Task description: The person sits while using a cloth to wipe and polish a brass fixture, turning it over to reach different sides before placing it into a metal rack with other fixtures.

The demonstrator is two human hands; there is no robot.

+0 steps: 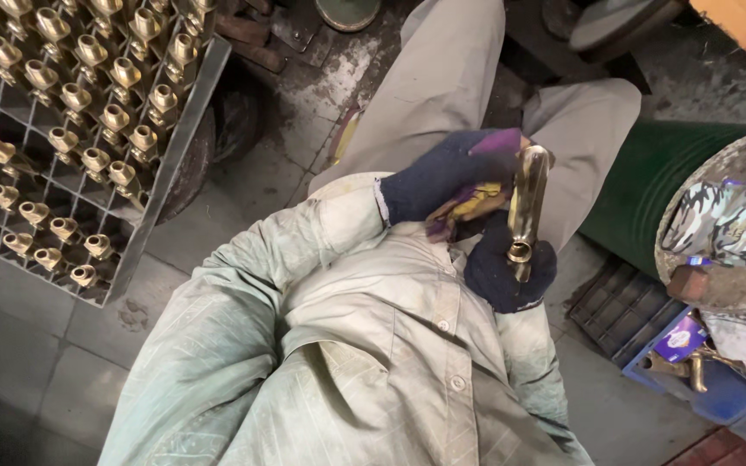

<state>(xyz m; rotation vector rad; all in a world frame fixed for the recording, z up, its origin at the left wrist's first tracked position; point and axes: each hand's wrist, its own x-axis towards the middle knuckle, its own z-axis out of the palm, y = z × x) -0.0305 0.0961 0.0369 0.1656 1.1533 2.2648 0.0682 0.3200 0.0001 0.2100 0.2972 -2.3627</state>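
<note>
Both my hands wear dark knitted gloves. My right hand [511, 272] grips the lower end of a long brass tube fitting [527, 203], held upright over my lap. My left hand [442, 173] presses a purple and yellow cloth [468, 207] against the side of the brass piece. My pale green sleeves and shirt fill the lower middle of the view.
A grey metal grid rack [161, 173] at the left holds several brass fittings [88, 112] in rows. At the right stand a green drum [641, 190], a round basin with a camouflage cloth [727, 224], a dark crate [619, 306] and a blue tray with brass parts [701, 380].
</note>
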